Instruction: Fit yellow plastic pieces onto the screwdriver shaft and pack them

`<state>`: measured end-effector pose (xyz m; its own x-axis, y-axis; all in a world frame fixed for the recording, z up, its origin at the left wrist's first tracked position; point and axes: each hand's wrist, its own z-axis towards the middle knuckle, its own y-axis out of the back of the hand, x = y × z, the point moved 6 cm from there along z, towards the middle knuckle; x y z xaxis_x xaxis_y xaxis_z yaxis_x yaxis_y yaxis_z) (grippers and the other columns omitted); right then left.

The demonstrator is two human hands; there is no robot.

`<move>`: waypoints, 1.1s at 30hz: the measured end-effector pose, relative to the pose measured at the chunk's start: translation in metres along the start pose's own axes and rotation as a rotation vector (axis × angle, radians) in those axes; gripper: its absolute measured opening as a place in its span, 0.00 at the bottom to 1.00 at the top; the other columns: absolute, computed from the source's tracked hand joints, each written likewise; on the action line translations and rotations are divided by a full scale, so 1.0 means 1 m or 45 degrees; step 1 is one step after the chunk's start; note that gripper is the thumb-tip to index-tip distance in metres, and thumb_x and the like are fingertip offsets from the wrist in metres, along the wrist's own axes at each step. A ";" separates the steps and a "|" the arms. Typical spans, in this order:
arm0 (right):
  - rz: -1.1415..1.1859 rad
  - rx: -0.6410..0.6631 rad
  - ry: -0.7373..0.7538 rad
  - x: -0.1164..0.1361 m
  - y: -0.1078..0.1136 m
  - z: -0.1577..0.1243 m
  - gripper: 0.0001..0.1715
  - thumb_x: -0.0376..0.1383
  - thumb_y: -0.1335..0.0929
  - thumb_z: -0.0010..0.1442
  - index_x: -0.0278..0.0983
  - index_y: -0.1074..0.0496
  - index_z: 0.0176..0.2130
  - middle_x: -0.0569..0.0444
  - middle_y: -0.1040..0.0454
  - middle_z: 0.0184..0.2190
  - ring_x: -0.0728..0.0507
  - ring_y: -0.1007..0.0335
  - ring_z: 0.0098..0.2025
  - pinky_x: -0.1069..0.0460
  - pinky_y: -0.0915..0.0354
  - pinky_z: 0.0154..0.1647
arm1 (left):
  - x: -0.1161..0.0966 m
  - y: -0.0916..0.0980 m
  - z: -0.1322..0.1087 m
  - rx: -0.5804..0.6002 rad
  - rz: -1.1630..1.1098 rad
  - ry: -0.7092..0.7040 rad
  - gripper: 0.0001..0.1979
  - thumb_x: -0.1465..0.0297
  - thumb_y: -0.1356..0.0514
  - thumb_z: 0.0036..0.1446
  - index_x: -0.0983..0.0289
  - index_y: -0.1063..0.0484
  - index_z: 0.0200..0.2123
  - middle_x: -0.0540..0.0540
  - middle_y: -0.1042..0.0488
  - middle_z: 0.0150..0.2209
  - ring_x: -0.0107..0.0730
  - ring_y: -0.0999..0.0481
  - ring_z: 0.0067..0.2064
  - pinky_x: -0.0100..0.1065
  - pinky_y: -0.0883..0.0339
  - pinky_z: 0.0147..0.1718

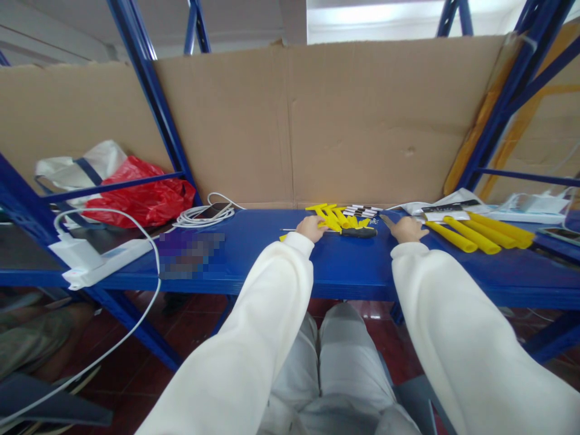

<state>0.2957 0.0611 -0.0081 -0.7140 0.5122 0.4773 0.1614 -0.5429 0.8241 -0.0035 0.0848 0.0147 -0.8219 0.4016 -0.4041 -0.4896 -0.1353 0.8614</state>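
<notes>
My left hand (311, 228) is closed at the left side of a small pile of yellow plastic pieces (333, 216). Whatever its fingers hold is hidden. A screwdriver with a black handle (359, 232) lies in front of the pile, and a thin metal shaft shows on both sides of that hand. My right hand (405, 231) rests low over the table with fingers apart, between the pile and several long yellow tubes (480, 234). Small black-and-white pieces (361, 211) lie behind the pile, and tiny metal parts (374, 221) lie to its right.
The blue table (263, 257) backs onto a cardboard panel (290, 127) between blue posts. At left are a red plastic bag (140, 192), a coiled white cable (203, 215) and a power strip (113, 261) with a plugged-in charger. A phone (562, 235) lies far right.
</notes>
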 end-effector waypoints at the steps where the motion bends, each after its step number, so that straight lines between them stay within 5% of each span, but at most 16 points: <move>1: 0.013 0.005 -0.005 0.000 0.000 0.000 0.35 0.53 0.32 0.65 0.27 0.24 0.55 0.24 0.29 0.56 0.25 0.36 0.63 0.32 0.40 0.60 | 0.000 0.000 0.000 -0.001 0.000 0.001 0.18 0.68 0.36 0.64 0.62 0.21 0.57 0.59 0.21 0.58 0.39 0.23 0.61 0.32 0.34 0.61; 25: 0.148 0.115 -0.207 -0.004 0.004 -0.002 0.37 0.53 0.26 0.59 0.30 0.26 0.57 0.25 0.30 0.59 0.26 0.37 0.66 0.33 0.41 0.64 | 0.000 -0.001 0.000 -0.013 0.009 -0.021 0.18 0.68 0.36 0.64 0.61 0.20 0.56 0.58 0.21 0.59 0.40 0.24 0.61 0.34 0.34 0.62; 33: 0.561 -0.087 -0.229 0.001 0.009 0.012 0.07 0.34 0.29 0.60 0.33 0.23 0.39 0.33 0.23 0.46 0.28 0.29 0.57 0.35 0.36 0.58 | -0.001 0.000 0.000 -0.007 -0.007 -0.019 0.18 0.69 0.35 0.64 0.63 0.21 0.56 0.59 0.22 0.59 0.40 0.24 0.62 0.33 0.34 0.62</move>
<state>0.3045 0.0645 0.0032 -0.4575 0.3276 0.8267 0.3725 -0.7736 0.5127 -0.0025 0.0841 0.0151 -0.8149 0.4157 -0.4039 -0.4954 -0.1381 0.8576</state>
